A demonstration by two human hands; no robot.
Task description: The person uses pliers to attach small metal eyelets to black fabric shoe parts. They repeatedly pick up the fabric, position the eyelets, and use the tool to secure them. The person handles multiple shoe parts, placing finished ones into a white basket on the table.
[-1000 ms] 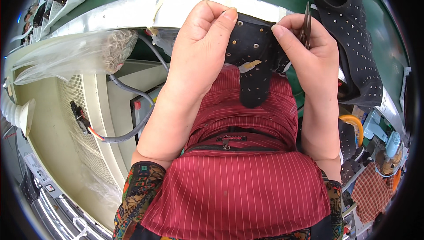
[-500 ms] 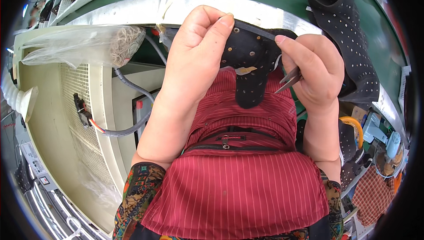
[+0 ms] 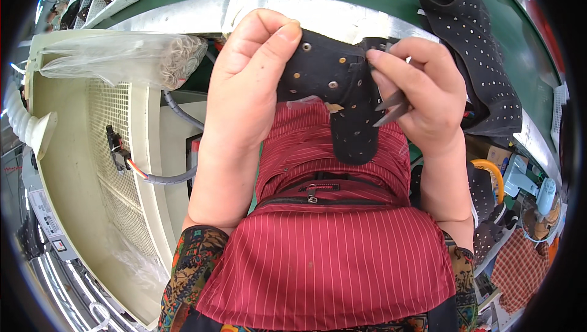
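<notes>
Head view, black eyeleted piece (image 3: pixel 321 64) between left grip (image 3: pixel 254 57), pinching it, and right grip (image 3: pixel 428 87), curled round snips (image 3: pixel 392 115)

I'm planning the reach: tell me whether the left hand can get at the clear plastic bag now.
Probably yes: the clear plastic bag lies left of the left hand, apparently uncovered. The hand's fingers pinch the black cloth, though, so they would likely need to let go first.

Matt fabric piece (image 3: pixel 318 69), metal blades (image 3: pixel 394 113), glossy plastic bag (image 3: pixel 113 57)
</notes>
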